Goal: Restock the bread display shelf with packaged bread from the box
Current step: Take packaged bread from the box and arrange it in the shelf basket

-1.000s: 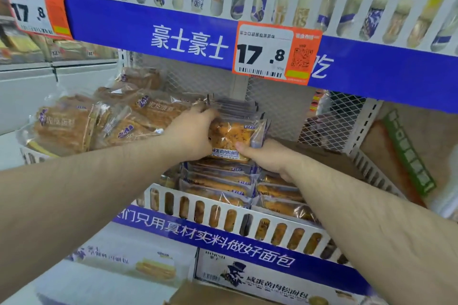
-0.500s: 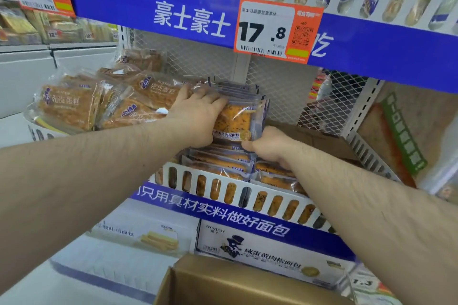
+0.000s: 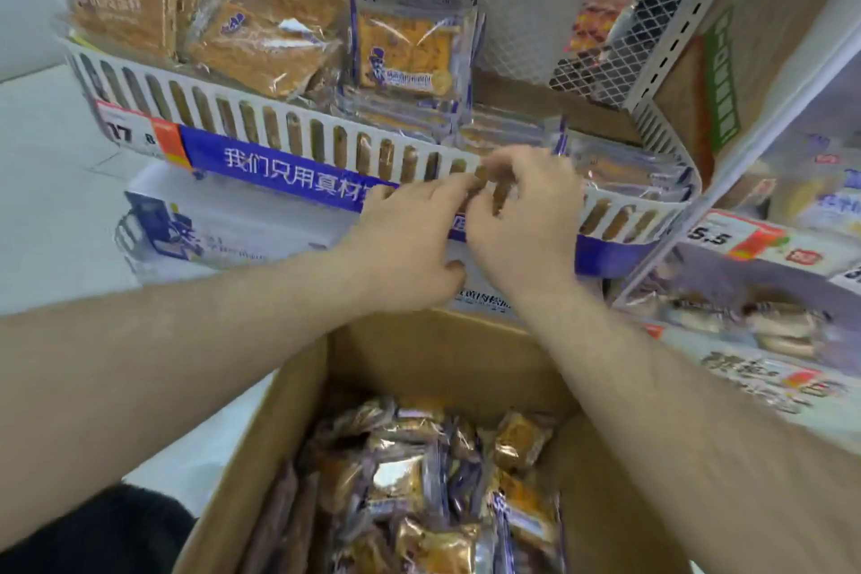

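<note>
While your two hands meet in front of the shelf's white slatted rail, neither carries a packet: your left hand hangs with fingers loosely extended, released, and your right hand has fingers curled loosely, holding nothing visible. Open cardboard box sits below your forearms, full of packaged bread. On the shelf, one purple-edged packet stands upright atop flat stacks, beside larger bread bags at left.
</note>
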Available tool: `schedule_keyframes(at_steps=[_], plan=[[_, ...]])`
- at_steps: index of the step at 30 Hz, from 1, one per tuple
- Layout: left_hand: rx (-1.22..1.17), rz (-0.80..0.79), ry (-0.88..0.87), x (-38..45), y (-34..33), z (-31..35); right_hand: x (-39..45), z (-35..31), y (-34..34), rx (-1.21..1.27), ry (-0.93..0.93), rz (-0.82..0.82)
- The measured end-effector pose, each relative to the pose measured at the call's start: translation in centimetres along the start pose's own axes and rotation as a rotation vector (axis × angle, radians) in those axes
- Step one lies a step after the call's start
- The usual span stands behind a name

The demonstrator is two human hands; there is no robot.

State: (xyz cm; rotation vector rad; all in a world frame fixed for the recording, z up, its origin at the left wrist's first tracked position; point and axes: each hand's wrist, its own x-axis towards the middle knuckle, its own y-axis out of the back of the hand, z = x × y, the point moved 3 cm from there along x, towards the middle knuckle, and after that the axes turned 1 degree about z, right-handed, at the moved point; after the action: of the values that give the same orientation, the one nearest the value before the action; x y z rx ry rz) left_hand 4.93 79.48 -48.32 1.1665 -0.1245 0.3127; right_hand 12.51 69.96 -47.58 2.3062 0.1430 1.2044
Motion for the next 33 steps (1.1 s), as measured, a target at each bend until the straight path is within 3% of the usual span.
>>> schedule_keyframes(at_steps=[2, 5, 8, 10, 13, 15, 17, 20, 26, 30, 33], plan=[[-0.043, -0.114, 0.002, -2.0, -1.2, 0.2, -3.7, 0.4, 0.2, 0.085, -0.027, -0.049], [0.120, -0.440, 0.014, -4.2, -3.0, -0.3, -8.8, 2.1, 0.0, 0.084, -0.155, -0.182], [0.183, -0.730, 0.042, -5.9, -4.4, -1.2, -13.5, 5.0, -1.2, 0.034, -0.374, -0.411], [0.121, -0.817, 0.063, -6.6, -5.1, -1.8, -16.7, 7.2, -2.5, -0.034, -0.523, -0.640], [0.146, -0.909, 0.060, -7.3, -6.6, -2.9, -22.3, 10.3, -4.4, -0.188, -0.708, -1.125], [0.171, -0.957, 0.040, -7.5, -7.8, -3.4, -26.0, 11.5, -5.0, -0.291, -0.760, -1.414], [0.176, -0.996, 0.027, -7.8, -8.7, -3.6, -28.8, 11.7, -5.0, -0.362, -0.792, -1.595], [0.181, -1.061, 0.035, -8.4, -9.6, -3.8, -31.3, 11.3, -5.3, -0.473, -0.732, -1.707], [0.174, -1.098, 0.083, -8.8, -10.2, -4.9, -32.2, 11.0, -6.8, -0.695, -0.445, -1.760], [0.154, -1.111, 0.113, -9.0, -10.3, -5.0, -32.1, 11.9, -6.9, -0.481, -0.655, -1.874], [0.144, -1.124, 0.128, -9.0, -10.3, -5.0, -31.2, 11.5, -6.7, -0.382, -0.681, -1.939]])
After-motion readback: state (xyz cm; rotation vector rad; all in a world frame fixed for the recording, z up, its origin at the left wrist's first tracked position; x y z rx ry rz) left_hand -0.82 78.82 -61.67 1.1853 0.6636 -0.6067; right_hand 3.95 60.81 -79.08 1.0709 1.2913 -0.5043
